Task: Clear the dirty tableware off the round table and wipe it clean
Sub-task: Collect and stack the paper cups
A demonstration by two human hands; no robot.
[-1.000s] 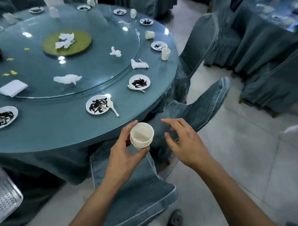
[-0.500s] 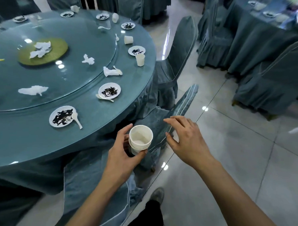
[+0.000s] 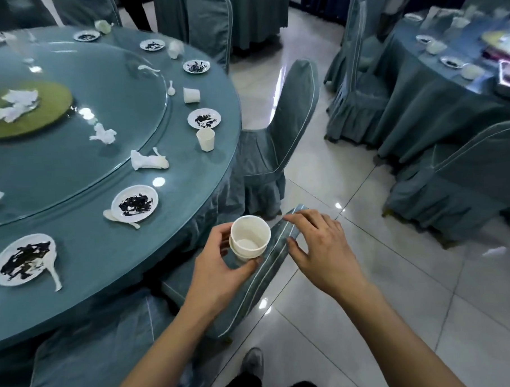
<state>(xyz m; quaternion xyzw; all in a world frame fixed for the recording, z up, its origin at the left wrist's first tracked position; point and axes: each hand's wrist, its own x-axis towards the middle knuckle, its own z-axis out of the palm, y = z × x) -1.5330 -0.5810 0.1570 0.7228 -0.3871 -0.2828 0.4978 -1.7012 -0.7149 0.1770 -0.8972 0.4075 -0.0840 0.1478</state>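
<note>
- On the left of the view the round tabletop (image 3: 83, 247), the biggest thing here, carries the dirty ware along its near rim: plates smeared black, white spoons, crumpled napkins and loose cups.
- Next in size, the chair (image 3: 268, 260) tucked at the tabletop's edge stands between the person and the rim; its back lies just under both hands.
- The right hand (image 3: 323, 249) hangs over the chair back with fingers loosely spread, holding nothing; whether it touches the cloth I cannot tell.
- The left hand (image 3: 219, 265) has its grip curled round the stack of cups (image 3: 250, 241), thumb on the near side, fingers behind, held upright off the rim and above the chair.
- The nearest plate (image 3: 135, 203) with a spoon (image 3: 117, 218) tucked against its left edge sits on the rim, near the stack.
- A single cup (image 3: 206, 139) stands upright farther along the rim, just below another dirty plate (image 3: 204, 118).
- The step in hand looks like gathering cups; to do it well, keep the stack level, reach with the free right hand, take the single cup by its wall and nest it straight down.
- Leaning past the chair risks brushing the plates, so a step along the rim first seems wiser.
</note>
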